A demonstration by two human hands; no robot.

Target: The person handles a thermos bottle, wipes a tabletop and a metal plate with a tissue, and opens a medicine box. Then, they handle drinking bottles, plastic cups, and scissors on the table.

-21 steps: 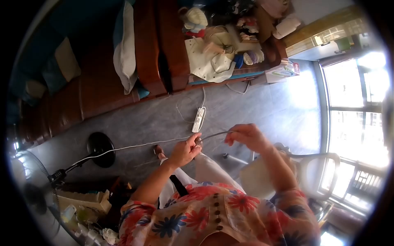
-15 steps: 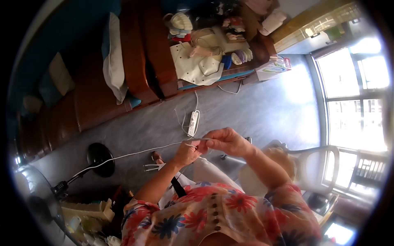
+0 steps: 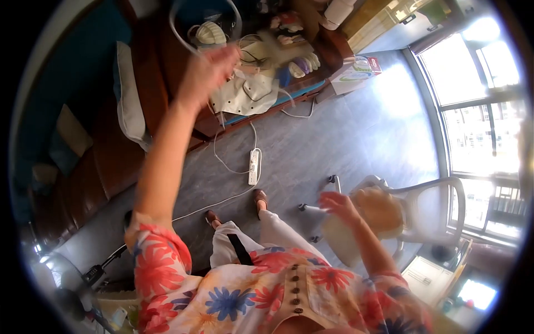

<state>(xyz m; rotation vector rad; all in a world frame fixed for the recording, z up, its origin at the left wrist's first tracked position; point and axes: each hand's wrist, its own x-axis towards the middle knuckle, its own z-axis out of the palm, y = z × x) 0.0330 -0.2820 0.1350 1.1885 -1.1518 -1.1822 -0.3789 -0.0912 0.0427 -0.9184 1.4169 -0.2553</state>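
My left hand (image 3: 208, 72) is raised over the brown couch and blurred by motion. Its fingers look closed on a white cable (image 3: 173, 28), which swings up in a wide loop beyond the hand. My right hand (image 3: 340, 207) is apart from it, low on the right in front of the chair, with its fingers stretched out and nothing in them. A white power strip (image 3: 253, 168) lies on the grey floor between the couch and my feet, with cords running from it.
The brown couch (image 3: 103, 181) carries a cream bag (image 3: 245, 94), gloves (image 3: 303, 65) and a pillow (image 3: 130, 94). At right stands a wheeled chair (image 3: 425, 192). A fan (image 3: 61, 273) is at lower left, and a box (image 3: 356, 72) stands beside the couch.
My hands were together on the cable at my waist. The left has swung up and away over the couch with the cable; the right has let go and moved right and slightly down.
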